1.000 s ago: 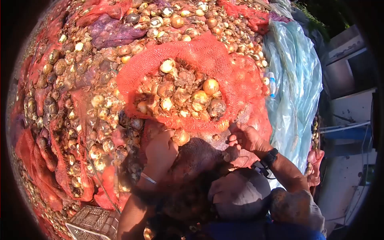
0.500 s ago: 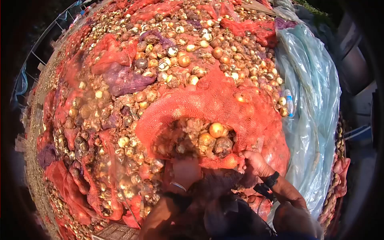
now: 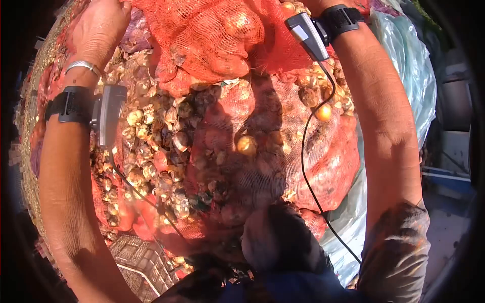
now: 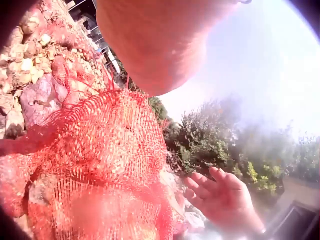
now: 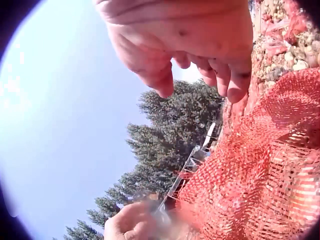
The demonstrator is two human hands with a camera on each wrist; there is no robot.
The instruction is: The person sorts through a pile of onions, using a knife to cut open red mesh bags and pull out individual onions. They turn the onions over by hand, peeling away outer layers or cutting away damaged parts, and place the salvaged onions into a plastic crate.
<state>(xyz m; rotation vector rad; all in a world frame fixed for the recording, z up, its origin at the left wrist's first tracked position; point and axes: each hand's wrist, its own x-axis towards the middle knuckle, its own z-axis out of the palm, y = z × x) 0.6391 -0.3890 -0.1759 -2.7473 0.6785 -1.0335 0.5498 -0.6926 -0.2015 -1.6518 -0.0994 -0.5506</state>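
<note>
A red mesh bag (image 3: 207, 43) bulges at the top of the head view, with an onion (image 3: 240, 22) showing through its netting. My left hand (image 3: 101, 28) is at the bag's left, fingers curled at the mesh; its fingertips are cut off there. In the right wrist view that hand (image 5: 132, 222) looks curled at the edge of the netting. My right hand (image 5: 190, 45) is over the bag's other side, fingers loosely bent and apart from the thumb, nothing between them. The left wrist view shows this right hand (image 4: 225, 200) with its palm turned up beside the mesh.
Loose onions (image 3: 144, 121) and dry skins cover the heap. Another filled mesh bag (image 3: 328, 166) lies in front of me, with a loose onion (image 3: 246, 145) on the netting. A plastic crate (image 3: 139, 252) stands lower left. Clear plastic sheeting (image 3: 414, 76) runs along the right.
Both hands have moved from the bag's near rim far forward and apart. The bag's opening, earlier facing me with onions showing, is now out of sight; its bulging netted side faces me.
</note>
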